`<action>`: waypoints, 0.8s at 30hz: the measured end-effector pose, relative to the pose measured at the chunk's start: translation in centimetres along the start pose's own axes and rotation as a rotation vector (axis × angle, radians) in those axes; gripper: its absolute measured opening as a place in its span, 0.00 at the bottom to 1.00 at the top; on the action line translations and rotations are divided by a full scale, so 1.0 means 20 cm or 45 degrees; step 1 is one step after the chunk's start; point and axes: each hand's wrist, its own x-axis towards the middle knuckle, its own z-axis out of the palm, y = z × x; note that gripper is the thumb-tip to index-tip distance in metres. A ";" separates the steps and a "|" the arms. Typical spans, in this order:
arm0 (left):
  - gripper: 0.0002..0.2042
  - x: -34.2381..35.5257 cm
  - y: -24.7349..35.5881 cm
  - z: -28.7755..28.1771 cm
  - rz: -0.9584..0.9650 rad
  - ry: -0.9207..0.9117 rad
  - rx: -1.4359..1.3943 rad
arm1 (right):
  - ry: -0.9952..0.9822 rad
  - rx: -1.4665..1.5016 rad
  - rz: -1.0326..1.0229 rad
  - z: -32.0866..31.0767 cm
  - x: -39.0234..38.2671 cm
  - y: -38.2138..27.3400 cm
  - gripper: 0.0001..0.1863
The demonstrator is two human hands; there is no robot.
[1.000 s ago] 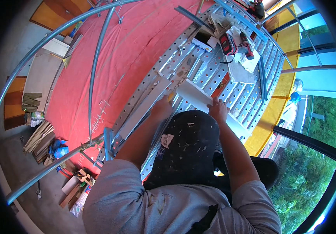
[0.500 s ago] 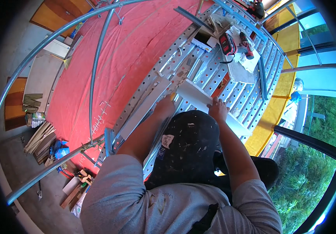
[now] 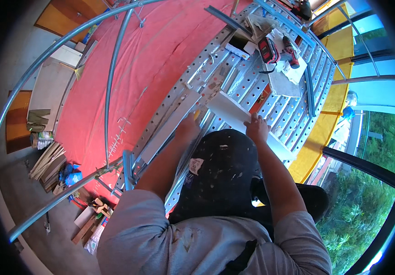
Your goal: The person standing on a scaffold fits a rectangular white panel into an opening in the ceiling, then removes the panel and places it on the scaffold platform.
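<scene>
A long white strip of board (image 3: 228,109) lies slanted in front of my knees, over the perforated metal planks. My right hand (image 3: 257,129) grips it by its near long edge, fingers lying over the top. To the left, my left hand (image 3: 188,127) is closed round a small yellow tool (image 3: 197,114); only its tip shows, so its kind cannot be made out. The left hand is slightly blurred and apart from the white strip. Just beside it lies another long pale strip (image 3: 170,126) along the planks' left side.
Ahead on the metal planks (image 3: 247,68) lie a red and black tool (image 3: 269,50), a red cordless drill (image 3: 291,52) and pale board offcuts (image 3: 283,85). Metal channels (image 3: 309,91) lie nearby. Scaffold tubes (image 3: 114,73) rise on the left, before a red sheet (image 3: 156,55). Windows stand right.
My left hand has drawn back leftward, away from the white strip, with the yellow tool in it. My right hand and the strip have hardly moved.
</scene>
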 end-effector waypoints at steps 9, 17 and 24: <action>0.19 0.10 -0.01 0.00 0.238 -0.040 0.089 | 0.028 -0.038 0.003 0.02 -0.03 -0.06 0.16; 0.20 0.21 -0.02 0.05 0.137 -0.167 0.215 | 0.065 -0.039 -0.007 0.02 -0.03 -0.05 0.16; 0.19 0.07 -0.17 0.15 -0.101 -0.044 0.049 | 0.000 -0.011 -0.008 0.01 -0.02 -0.07 0.16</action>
